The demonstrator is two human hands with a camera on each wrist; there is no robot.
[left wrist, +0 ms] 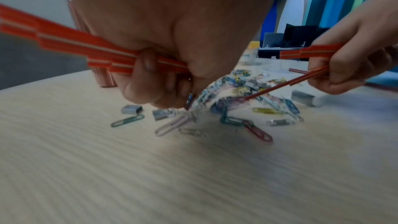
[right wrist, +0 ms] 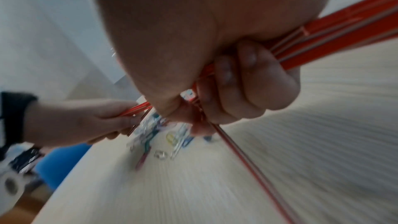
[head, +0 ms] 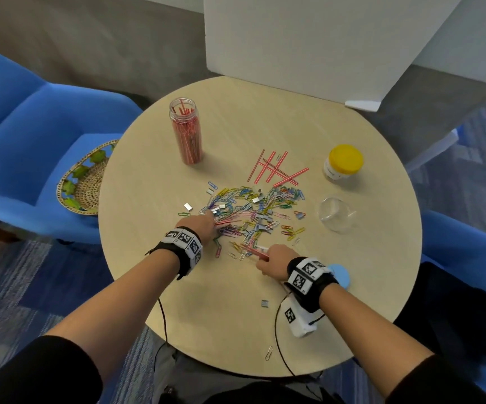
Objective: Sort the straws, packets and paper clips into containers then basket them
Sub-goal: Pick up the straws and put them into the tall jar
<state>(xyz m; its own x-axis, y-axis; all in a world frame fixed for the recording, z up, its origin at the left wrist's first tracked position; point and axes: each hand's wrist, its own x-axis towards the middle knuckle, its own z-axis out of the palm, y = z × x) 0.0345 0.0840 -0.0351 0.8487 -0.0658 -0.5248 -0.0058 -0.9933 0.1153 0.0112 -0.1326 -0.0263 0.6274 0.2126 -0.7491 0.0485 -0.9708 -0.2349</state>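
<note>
Both hands are gathering straws: the left hand (head: 202,225) is clenching a bundle of straws (left wrist: 64,43) at the paper clips (head: 253,208); the right hand (head: 276,265) is grasping more. Light, stiff, slippery, they seem best pinched mid-length.

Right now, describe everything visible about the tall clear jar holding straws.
The tall clear plastic jar stands upright on the far left of the round pale wood-look table, lidless, with a threaded neck. It is packed with red-and-white striped straws, a few poking above the rim. Neither hand touches it.
</note>
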